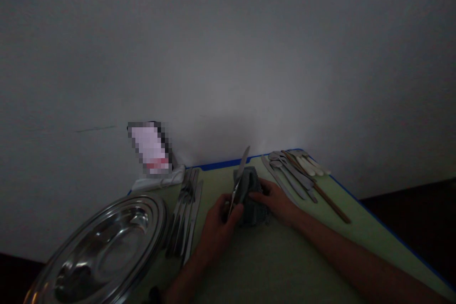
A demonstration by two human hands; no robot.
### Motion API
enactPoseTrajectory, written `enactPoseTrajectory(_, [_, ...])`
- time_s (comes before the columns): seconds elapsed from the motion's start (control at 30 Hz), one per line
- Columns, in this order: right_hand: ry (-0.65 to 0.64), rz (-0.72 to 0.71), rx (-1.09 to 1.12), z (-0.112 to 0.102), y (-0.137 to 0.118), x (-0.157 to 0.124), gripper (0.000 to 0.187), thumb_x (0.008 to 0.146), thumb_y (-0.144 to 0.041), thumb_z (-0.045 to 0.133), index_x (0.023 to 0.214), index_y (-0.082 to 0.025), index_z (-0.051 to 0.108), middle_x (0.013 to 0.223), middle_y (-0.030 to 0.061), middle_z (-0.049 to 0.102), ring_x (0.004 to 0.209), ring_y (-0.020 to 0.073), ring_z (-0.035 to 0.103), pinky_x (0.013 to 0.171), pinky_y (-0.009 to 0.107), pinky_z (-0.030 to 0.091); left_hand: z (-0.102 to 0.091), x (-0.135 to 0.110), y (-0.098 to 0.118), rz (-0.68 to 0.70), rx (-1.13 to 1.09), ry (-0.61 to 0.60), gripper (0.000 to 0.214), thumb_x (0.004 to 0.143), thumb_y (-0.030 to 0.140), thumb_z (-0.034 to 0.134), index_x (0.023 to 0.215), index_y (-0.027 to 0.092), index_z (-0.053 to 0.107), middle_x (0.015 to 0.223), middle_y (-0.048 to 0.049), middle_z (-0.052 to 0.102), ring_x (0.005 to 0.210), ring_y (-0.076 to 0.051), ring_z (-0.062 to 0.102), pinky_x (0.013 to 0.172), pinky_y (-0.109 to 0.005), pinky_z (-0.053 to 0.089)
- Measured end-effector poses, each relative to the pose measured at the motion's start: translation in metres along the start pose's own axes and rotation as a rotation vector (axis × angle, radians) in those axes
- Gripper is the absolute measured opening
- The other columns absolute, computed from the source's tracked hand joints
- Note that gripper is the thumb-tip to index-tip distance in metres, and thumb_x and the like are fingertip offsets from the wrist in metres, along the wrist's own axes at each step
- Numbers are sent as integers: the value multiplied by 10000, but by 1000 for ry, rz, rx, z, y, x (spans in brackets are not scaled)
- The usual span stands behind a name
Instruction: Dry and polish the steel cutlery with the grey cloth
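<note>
My left hand (224,216) is closed around the handle of a table knife (242,164), whose blade points up and away, tilted a little to the right. A dark grey cloth (252,204) hangs beside the blade. My right hand (274,199) grips that cloth between thumb and fingers, close to the knife. Both hands are above the middle of the table, nearly touching each other. Part of the knife's handle is hidden by my left fingers.
Left of my hands lie several forks and knives (185,213), with a large shiny metal bowl (117,247) beyond them. A blurred phone-like screen (149,147) leans on the wall. At right are several spoons and knives (288,175) and wooden chopsticks (331,202) on the green table (359,242).
</note>
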State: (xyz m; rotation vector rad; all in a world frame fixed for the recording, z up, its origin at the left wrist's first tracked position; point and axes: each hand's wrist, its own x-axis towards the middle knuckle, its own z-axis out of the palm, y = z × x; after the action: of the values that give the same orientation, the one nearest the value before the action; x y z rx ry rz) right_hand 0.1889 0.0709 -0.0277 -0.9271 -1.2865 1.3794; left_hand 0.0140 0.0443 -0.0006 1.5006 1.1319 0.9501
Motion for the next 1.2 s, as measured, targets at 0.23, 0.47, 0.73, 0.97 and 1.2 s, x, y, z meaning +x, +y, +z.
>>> enactPoseTrajectory(0.23, [-126,-63,-128,2,-9,-3,344,788,-445,545,999,-197,655,934,30,688,851,214,623,815,361,451,6,1,-1,-35,149,-4,384,658,300,669,979,174,500,751,-15,671,648,-176,623,548,-243,459])
enactPoseTrajectory(0.47, [63,94,250,2,-3,0,300,738,-365,625,987,-201,648,908,33,698,861,199,630,817,331,459,0,8,-8,-80,-58,185,226,720,265,577,919,163,544,740,-11,643,660,-154,623,588,-233,470])
enactPoseTrajectory(0.73, [287,309,650,1,-3,10,316,778,-324,486,1036,-189,611,901,64,708,894,219,649,791,371,490,-5,11,-9,-36,-396,294,234,774,402,480,893,200,481,468,129,250,355,-52,228,351,-143,194])
enactPoseTrajectory(0.97, [341,185,570,2,-3,8,277,720,-287,586,991,-239,613,926,29,707,955,214,624,830,363,473,6,-1,-1,6,-37,119,284,801,414,491,926,163,535,501,85,424,407,-77,382,386,-170,290])
enactPoseTrajectory(1.2, [137,150,541,-2,-12,4,434,728,-534,453,908,-194,654,839,82,708,910,269,636,800,418,475,8,4,-9,-66,175,-44,315,819,442,471,775,150,583,567,3,611,378,-104,486,397,-202,371])
